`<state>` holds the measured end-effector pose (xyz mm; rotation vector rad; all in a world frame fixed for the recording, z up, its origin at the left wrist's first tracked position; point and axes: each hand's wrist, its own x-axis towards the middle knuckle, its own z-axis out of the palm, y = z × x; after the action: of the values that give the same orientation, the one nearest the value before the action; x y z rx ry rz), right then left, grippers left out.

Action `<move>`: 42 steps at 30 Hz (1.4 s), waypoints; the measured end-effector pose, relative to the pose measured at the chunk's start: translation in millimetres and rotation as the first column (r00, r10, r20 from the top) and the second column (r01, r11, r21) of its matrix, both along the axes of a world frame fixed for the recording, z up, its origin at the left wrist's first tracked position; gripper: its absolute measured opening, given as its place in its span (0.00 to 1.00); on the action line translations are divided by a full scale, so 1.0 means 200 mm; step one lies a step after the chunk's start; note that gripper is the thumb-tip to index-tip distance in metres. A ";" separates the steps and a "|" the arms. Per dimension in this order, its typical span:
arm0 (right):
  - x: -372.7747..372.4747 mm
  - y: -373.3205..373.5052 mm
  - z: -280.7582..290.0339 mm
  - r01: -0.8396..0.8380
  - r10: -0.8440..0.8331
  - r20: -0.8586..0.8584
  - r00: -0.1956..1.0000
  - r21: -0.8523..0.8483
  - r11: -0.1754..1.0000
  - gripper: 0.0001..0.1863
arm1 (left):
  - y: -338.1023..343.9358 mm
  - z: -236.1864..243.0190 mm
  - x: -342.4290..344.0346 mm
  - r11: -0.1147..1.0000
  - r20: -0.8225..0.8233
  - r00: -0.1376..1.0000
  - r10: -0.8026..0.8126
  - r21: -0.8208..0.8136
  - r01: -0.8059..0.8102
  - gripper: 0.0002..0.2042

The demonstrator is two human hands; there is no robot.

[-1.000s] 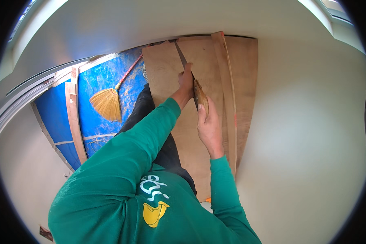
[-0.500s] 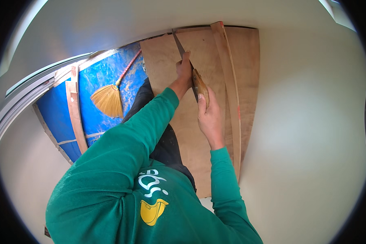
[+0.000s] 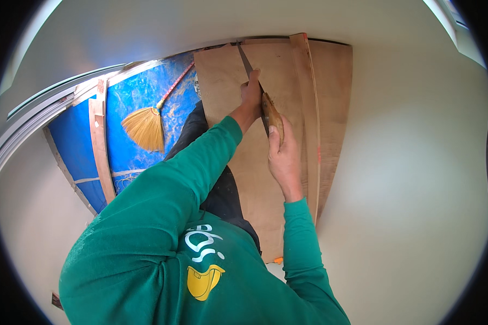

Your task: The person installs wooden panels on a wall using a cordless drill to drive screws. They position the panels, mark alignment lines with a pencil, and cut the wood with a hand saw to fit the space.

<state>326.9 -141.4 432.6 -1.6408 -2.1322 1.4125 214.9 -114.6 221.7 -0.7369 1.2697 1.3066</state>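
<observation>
My right hand [image 3: 285, 162] is wrapped round the wooden handle [image 3: 274, 115] of a handsaw. The saw's narrow dark blade [image 3: 245, 58] points away toward the board's far edge. My left hand [image 3: 251, 99] is closed around the middle of the blade, thumb toward the tip; its fingers are partly hidden. Beneath both hands lies a large sheet of brown plywood [image 3: 217, 76]. A long wooden strip [image 3: 308, 103] rests lengthwise on the sheet, just right of my right hand.
On the left, a straw broom [image 3: 146, 129] lies on a dusty blue tarp [image 3: 130, 97], beside a wooden batten [image 3: 98, 141]. Pale walls [image 3: 406, 162] border the boards at the right and far side. A small orange object [image 3: 278, 260] shows at the plywood's near edge.
The view has shifted a little, so boards and hands appear slightly farther right and lower. Both hands keep their hold on the saw. The orange object has come into sight.
</observation>
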 end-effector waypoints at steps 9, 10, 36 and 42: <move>0.01 0.00 0.00 0.032 -0.027 0.055 0.998 -0.103 0.994 0.25 | 0.01 0.06 -0.01 0.999 0.002 0.999 -0.039 -0.034 0.039 0.52; 0.01 0.00 0.00 0.017 -0.014 0.048 0.999 -0.065 0.998 0.25 | 0.01 0.05 -0.01 0.999 0.004 0.999 -0.041 -0.025 0.041 0.52; -0.12 0.08 0.03 0.034 -0.011 0.106 0.994 -0.220 0.975 0.25 | 0.07 0.02 -0.10 0.996 0.048 0.996 -0.071 -0.041 0.073 0.45; -0.10 0.06 0.03 0.042 -0.030 0.090 0.996 -0.136 0.990 0.22 | 0.07 0.09 -0.09 0.979 -0.002 1.000 -0.015 -0.205 0.014 0.47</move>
<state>306.7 -128.8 438.2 -1.8120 -2.0810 1.5360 197.8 -99.9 239.0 -0.8680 1.4247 1.1767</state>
